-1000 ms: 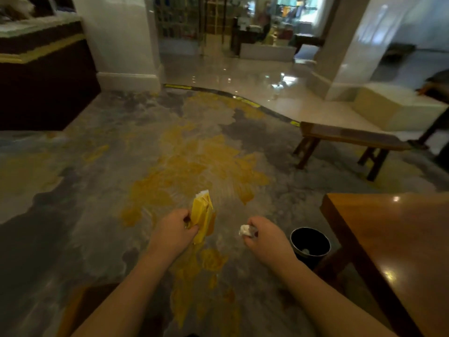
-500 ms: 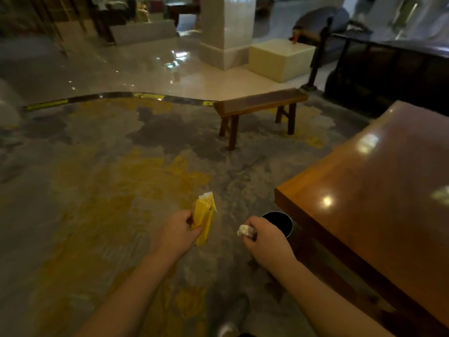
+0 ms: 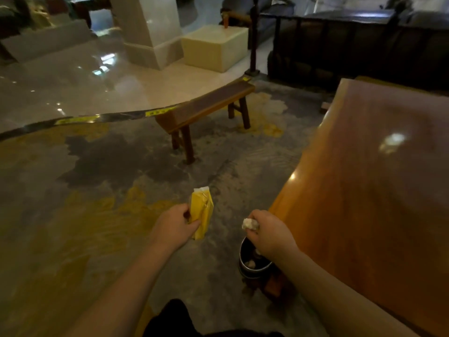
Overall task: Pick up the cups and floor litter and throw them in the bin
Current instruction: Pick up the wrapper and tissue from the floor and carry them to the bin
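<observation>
The person stands on the patterned carpet (image 3: 102, 227) beside the near corner of a large wooden table (image 3: 364, 203), with both hands full. The left hand (image 3: 173, 227) is closed around a crumpled yellow carton (image 3: 201, 211), held upright out over the carpet, well to the left of the bin. The right hand (image 3: 272, 235) is curled shut, pinching a small white paper wad (image 3: 249, 223) at the fingertips, and it hangs directly above the round dark bin (image 3: 250, 266), which sits on the floor tight against the table's leg and seems to hold a few scraps already. The step in hand looks like dropping the wad: it should go well if the fingers simply open while the hand is centred over the rim, low enough that the light paper does not drift. The carton would then need carrying rightward over the same opening before release.
</observation>
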Demonstrator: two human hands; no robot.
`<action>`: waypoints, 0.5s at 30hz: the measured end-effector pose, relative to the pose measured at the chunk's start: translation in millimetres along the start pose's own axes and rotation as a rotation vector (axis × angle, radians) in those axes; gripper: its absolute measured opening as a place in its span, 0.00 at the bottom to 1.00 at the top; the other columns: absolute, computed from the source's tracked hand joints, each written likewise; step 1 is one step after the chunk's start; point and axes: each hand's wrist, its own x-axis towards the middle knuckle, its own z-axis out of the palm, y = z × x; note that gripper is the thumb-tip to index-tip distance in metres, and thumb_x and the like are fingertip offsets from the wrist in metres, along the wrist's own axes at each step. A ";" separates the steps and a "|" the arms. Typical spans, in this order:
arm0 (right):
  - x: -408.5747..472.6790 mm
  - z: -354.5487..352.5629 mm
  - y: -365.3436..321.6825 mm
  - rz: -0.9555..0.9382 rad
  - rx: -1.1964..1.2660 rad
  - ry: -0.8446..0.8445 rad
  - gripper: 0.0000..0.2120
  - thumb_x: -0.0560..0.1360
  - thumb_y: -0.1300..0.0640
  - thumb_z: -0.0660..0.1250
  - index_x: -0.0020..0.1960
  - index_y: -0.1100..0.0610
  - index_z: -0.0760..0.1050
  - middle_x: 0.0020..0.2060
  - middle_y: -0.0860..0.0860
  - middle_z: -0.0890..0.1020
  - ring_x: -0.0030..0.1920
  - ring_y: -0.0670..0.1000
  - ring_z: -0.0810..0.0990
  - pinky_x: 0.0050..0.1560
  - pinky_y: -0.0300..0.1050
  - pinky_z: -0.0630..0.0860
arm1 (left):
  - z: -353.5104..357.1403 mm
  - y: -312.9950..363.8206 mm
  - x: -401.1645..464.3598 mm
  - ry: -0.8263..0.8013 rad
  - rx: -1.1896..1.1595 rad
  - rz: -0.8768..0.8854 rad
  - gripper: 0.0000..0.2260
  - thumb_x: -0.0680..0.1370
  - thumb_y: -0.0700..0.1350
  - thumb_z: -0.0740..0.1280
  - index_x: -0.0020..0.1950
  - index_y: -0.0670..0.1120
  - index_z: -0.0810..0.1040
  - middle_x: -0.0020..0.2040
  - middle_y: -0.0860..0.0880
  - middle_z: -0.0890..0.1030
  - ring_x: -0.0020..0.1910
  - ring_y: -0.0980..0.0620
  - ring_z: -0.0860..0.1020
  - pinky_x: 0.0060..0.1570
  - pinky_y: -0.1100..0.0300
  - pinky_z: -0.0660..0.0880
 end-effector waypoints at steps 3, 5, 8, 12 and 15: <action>13.8 3.1 9.7 0.056 0.015 0.059 0.07 0.75 0.50 0.66 0.44 0.44 0.68 0.38 0.42 0.71 0.38 0.45 0.72 0.35 0.39 0.67 | 9.9 11.7 47.7 -0.067 0.028 0.081 0.09 0.66 0.58 0.72 0.41 0.56 0.79 0.36 0.59 0.77 0.34 0.60 0.75 0.30 0.61 0.66; 22.5 7.0 14.8 0.131 0.012 0.079 0.06 0.75 0.50 0.66 0.46 0.45 0.68 0.40 0.42 0.72 0.39 0.45 0.72 0.36 0.39 0.67 | 16.6 20.1 77.5 -0.118 0.022 0.132 0.09 0.66 0.58 0.73 0.42 0.58 0.79 0.35 0.62 0.77 0.33 0.64 0.74 0.29 0.64 0.65; 36.9 14.7 20.2 0.226 -0.002 0.112 0.06 0.75 0.48 0.66 0.47 0.46 0.68 0.41 0.42 0.73 0.39 0.45 0.73 0.35 0.37 0.69 | 30.5 29.4 124.0 -0.220 0.032 0.224 0.11 0.68 0.56 0.74 0.47 0.57 0.80 0.38 0.60 0.78 0.35 0.60 0.75 0.33 0.60 0.68; 59.1 35.8 15.1 0.452 0.025 0.168 0.07 0.75 0.45 0.67 0.48 0.41 0.69 0.40 0.41 0.74 0.38 0.42 0.75 0.34 0.35 0.71 | 53.4 35.2 188.4 -0.374 0.021 0.357 0.09 0.68 0.55 0.75 0.45 0.57 0.79 0.37 0.58 0.79 0.36 0.56 0.77 0.35 0.59 0.69; 81.3 57.2 2.6 0.603 0.056 0.238 0.07 0.75 0.44 0.67 0.49 0.43 0.71 0.42 0.42 0.75 0.39 0.43 0.75 0.37 0.37 0.74 | 70.4 33.3 236.7 -0.516 0.016 0.481 0.08 0.67 0.54 0.75 0.41 0.57 0.77 0.34 0.60 0.76 0.34 0.59 0.75 0.33 0.61 0.68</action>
